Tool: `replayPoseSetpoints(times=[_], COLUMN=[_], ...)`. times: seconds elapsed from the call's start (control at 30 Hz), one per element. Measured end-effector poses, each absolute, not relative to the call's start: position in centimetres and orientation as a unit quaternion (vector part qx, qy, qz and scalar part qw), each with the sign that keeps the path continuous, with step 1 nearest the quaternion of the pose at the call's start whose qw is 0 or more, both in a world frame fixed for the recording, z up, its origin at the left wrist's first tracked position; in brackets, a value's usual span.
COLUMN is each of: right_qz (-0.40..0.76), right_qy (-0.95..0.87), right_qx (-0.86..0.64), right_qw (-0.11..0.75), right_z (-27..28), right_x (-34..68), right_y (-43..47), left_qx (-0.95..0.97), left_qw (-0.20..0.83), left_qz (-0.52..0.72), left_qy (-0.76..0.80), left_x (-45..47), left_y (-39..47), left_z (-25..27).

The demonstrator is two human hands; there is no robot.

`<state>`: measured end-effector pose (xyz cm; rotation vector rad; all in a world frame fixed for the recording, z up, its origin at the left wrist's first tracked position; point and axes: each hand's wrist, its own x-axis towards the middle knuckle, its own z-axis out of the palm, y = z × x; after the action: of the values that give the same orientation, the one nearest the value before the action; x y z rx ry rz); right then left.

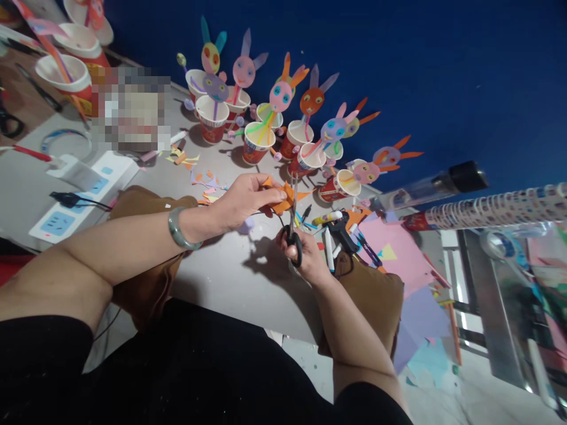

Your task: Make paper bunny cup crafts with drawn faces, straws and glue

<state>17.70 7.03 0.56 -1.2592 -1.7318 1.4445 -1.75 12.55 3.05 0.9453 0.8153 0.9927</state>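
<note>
Near the middle of the table, my left hand pinches a piece of orange paper between thumb and fingers. My right hand is closed around the black handles of a pair of scissors, whose blades point away from me and meet the paper's right side. How far apart the blades are I cannot tell. Small scraps of coloured paper lie beyond my left hand. Behind both hands stand several red and white paper cups with paper rabbit heads on coloured stems.
A white power strip and brown cushion lie at left; another brown cushion is under my right forearm. A black glue gun, markers and pink paper lie at right. Stacked cups extend rightward below a blue wall.
</note>
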Motion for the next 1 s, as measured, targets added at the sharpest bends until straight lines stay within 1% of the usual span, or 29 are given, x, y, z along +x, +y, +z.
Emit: replayPoseSetpoints(times=[0.67, 1.0], right_qz=[0.548, 0.542], right_qy=[-0.633, -0.636], right_qx=[-0.456, -0.469], right_qw=[0.301, 0.287], right_z=[-0.6, 0.1], right_x=[18.2, 18.0], right_y=[7.2, 7.2], left_qx=[0.419, 0.412], left_qw=[0.699, 0.704], left_qz=[0.447, 0.446], left_qy=[0.368, 0.368], left_x=[-1.8, -1.7], left_y=[12.5, 12.6], left_z=[3.4, 3.7])
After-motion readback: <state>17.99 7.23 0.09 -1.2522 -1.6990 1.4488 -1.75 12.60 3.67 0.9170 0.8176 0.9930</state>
